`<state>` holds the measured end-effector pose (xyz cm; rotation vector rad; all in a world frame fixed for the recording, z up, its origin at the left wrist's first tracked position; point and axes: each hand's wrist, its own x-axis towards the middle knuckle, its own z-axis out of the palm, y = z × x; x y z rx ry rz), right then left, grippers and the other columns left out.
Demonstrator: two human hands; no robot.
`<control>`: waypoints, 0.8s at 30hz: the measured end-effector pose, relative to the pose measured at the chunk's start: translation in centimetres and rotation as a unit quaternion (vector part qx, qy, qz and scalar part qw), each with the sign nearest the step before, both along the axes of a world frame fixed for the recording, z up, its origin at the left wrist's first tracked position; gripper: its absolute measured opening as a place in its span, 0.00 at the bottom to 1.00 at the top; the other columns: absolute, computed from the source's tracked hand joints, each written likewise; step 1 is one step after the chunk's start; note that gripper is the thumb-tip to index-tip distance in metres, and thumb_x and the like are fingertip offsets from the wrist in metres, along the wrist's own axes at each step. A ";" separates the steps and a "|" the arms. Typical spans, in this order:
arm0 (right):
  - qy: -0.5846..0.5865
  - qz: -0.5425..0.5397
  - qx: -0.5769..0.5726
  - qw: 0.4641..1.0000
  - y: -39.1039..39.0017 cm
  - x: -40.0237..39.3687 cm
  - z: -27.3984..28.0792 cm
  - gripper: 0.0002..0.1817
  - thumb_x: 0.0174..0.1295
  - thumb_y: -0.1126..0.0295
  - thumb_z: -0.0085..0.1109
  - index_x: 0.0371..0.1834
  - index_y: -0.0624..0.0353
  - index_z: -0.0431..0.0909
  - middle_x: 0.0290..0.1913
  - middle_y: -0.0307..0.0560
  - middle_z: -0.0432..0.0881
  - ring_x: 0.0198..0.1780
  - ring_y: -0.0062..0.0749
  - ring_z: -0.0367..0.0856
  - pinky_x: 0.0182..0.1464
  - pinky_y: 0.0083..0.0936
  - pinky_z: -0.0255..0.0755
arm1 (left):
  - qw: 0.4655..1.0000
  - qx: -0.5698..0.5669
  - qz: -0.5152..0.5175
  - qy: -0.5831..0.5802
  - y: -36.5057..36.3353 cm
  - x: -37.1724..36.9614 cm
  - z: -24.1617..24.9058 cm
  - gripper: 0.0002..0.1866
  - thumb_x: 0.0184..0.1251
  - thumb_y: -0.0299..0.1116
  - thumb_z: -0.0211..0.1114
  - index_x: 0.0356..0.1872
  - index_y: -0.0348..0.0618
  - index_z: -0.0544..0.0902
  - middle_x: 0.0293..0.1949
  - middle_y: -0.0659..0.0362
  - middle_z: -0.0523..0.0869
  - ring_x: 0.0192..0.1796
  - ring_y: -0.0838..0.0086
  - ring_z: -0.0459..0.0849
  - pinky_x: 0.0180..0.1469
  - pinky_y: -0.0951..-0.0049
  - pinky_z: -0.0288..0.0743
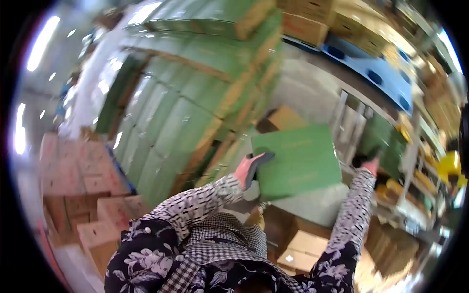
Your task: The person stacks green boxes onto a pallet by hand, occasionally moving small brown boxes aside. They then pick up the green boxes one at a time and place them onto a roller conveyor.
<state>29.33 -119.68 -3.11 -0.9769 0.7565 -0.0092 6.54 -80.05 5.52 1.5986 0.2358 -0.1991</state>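
Observation:
A green box (298, 161) is held out in front of me, tilted, with its broad face up. My left hand (251, 169), in a pink and dark grey glove, is closed on its left edge. Farther right, a second, darker green box (383, 145) is beside a metal frame. My right hand (370, 165), gloved the same way, is at its near left edge, with dark fingertips against it and part of the grip blurred. Both forearms are in black-and-white patterned sleeves.
A tall stack of green boxes (166, 122) on wooden pallets stands ahead to the left. Brown cartons (80, 171) are piled at lower left. Metal rails (344, 122) and a blue pallet (366, 68) lie at upper right. An opened carton (305, 249) is close by my body.

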 end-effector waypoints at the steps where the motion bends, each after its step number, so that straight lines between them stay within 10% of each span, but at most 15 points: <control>1: -0.007 0.031 0.158 0.987 -5.7 2.7 -7.5 0.33 0.60 0.41 0.52 0.60 0.54 0.71 0.60 0.44 0.74 0.58 0.40 0.70 0.63 0.37 0.60 | 0.987 -0.115 0.089 0.074 1.6 -2.3 3.7 0.17 0.68 0.27 0.53 0.56 0.33 0.74 0.51 0.54 0.81 0.51 0.75 0.80 0.53 0.74 0.74; 4: -0.058 0.003 0.110 0.992 -3.8 3.3 -5.1 0.27 0.68 0.50 0.44 0.62 0.58 0.69 0.61 0.44 0.73 0.60 0.41 0.70 0.66 0.35 0.59 | 0.930 -0.237 0.250 0.127 10.9 -10.5 6.4 0.13 0.68 0.28 0.52 0.49 0.34 0.78 0.43 0.55 0.83 0.44 0.74 0.82 0.48 0.73 0.77; 6: -0.004 0.025 -0.361 0.932 -6.7 3.3 -11.0 0.24 0.69 0.56 0.42 0.63 0.58 0.67 0.62 0.46 0.72 0.58 0.40 0.72 0.63 0.32 0.63 | 0.851 -0.338 0.389 0.104 15.2 -14.5 9.6 0.14 0.67 0.37 0.56 0.46 0.39 0.79 0.40 0.56 0.84 0.42 0.70 0.83 0.46 0.69 0.78; 7: -0.076 0.018 -0.183 0.980 -10.4 3.7 -15.4 0.26 0.68 0.55 0.44 0.65 0.57 0.65 0.63 0.47 0.71 0.57 0.39 0.72 0.62 0.30 0.65 | 0.838 -0.263 0.472 0.074 15.8 -15.4 11.6 0.16 0.66 0.41 0.57 0.48 0.42 0.79 0.42 0.57 0.84 0.43 0.69 0.83 0.47 0.66 0.79; 9: -0.089 -0.030 0.019 0.995 -2.7 -3.2 -2.6 0.31 0.64 0.49 0.51 0.67 0.54 0.64 0.64 0.48 0.70 0.58 0.39 0.72 0.62 0.31 0.64 | 0.799 -0.266 0.539 -0.026 16.5 -16.5 13.6 0.18 0.67 0.45 0.58 0.52 0.46 0.77 0.47 0.56 0.83 0.48 0.65 0.81 0.54 0.61 0.75; 15: 0.021 0.167 0.227 0.959 8.2 -19.3 3.5 0.26 0.61 0.49 0.57 0.58 0.50 0.74 0.57 0.40 0.78 0.53 0.33 0.78 0.53 0.32 0.74 | 0.699 -0.400 0.586 -0.091 23.7 -20.2 1.3 0.32 0.60 0.58 0.61 0.58 0.47 0.74 0.56 0.57 0.78 0.57 0.61 0.75 0.62 0.56 0.67; 19: -0.027 0.376 0.031 0.926 16.1 -23.4 6.1 0.22 0.66 0.56 0.53 0.60 0.54 0.73 0.56 0.41 0.77 0.53 0.32 0.78 0.52 0.29 0.73 | 0.688 -0.422 0.587 -0.060 24.7 -20.7 -2.3 0.33 0.60 0.58 0.60 0.63 0.51 0.71 0.61 0.60 0.74 0.61 0.66 0.71 0.64 0.61 0.64; 21: -0.322 0.552 -0.369 0.675 22.0 -22.8 13.1 0.21 0.66 0.69 0.49 0.62 0.64 0.69 0.59 0.47 0.76 0.59 0.34 0.74 0.59 0.27 0.68 | 0.699 -0.408 0.584 -0.062 24.4 -21.2 -4.0 0.35 0.62 0.59 0.58 0.65 0.49 0.68 0.64 0.60 0.71 0.63 0.69 0.69 0.65 0.66 0.62; 22: -0.359 0.579 -0.358 0.638 24.9 -21.8 15.3 0.22 0.63 0.76 0.50 0.61 0.68 0.68 0.60 0.50 0.75 0.61 0.34 0.73 0.61 0.27 0.66 | 0.704 -0.402 0.583 -0.064 24.3 -21.5 -4.9 0.36 0.63 0.60 0.57 0.66 0.49 0.67 0.65 0.61 0.69 0.64 0.71 0.68 0.66 0.68 0.61; 24: -0.308 0.590 -0.169 0.727 29.8 -20.6 12.6 0.21 0.63 0.73 0.52 0.59 0.71 0.69 0.59 0.53 0.74 0.59 0.35 0.73 0.62 0.27 0.65 | 0.703 -0.400 0.587 -0.039 23.9 -21.4 -4.1 0.37 0.63 0.60 0.56 0.67 0.46 0.66 0.65 0.60 0.69 0.64 0.71 0.67 0.66 0.68 0.60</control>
